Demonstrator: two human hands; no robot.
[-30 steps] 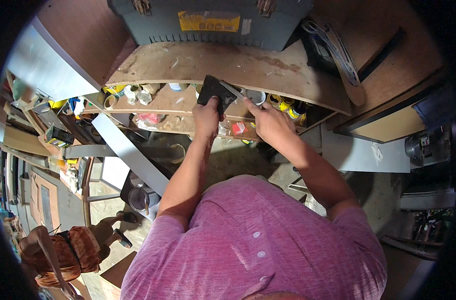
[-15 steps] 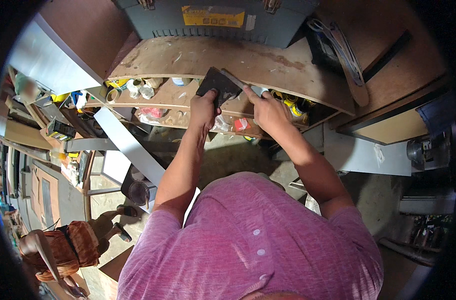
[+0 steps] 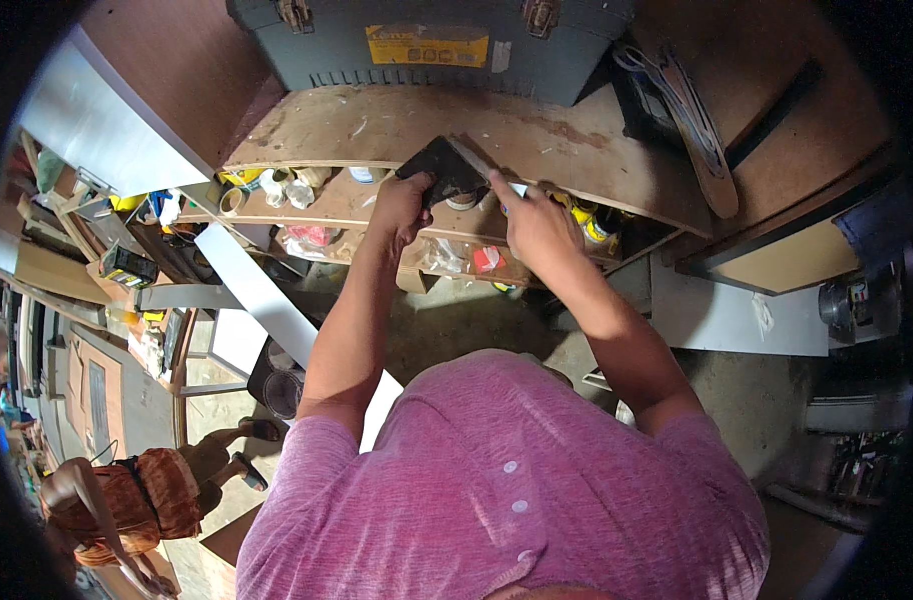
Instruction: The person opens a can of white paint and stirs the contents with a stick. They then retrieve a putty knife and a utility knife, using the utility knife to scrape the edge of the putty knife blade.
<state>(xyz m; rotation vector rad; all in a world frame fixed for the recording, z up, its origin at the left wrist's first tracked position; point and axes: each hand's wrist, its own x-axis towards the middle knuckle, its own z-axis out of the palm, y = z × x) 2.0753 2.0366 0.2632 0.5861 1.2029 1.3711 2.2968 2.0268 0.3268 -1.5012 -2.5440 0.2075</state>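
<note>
My left hand [image 3: 402,205] grips a dark, flat, squarish plate [image 3: 435,165] by its lower left corner, thumb on top. In my right hand [image 3: 542,225] is a narrow grey blade [image 3: 472,156], with the index finger stretched along it. The blade lies at the plate's right edge; whether they touch I cannot tell. The fingers hide most of the blade's handle. Both hands are in front of the wooden shelf unit [image 3: 377,125], and the plate overlaps its top board's front edge.
A grey toolbox [image 3: 327,60] stands on the shelf top. Cans and jars [image 3: 599,230] fill the shelf below. Scissors [image 3: 642,65] lie at the right. A white board [image 3: 257,285] slants past my left arm. Another person [image 3: 142,500] is at the lower left.
The plate and my left hand have shifted slightly, with the plate turned a little. My right hand keeps its hold on the blade. The view has tipped slightly, so the shelf appears lower.
</note>
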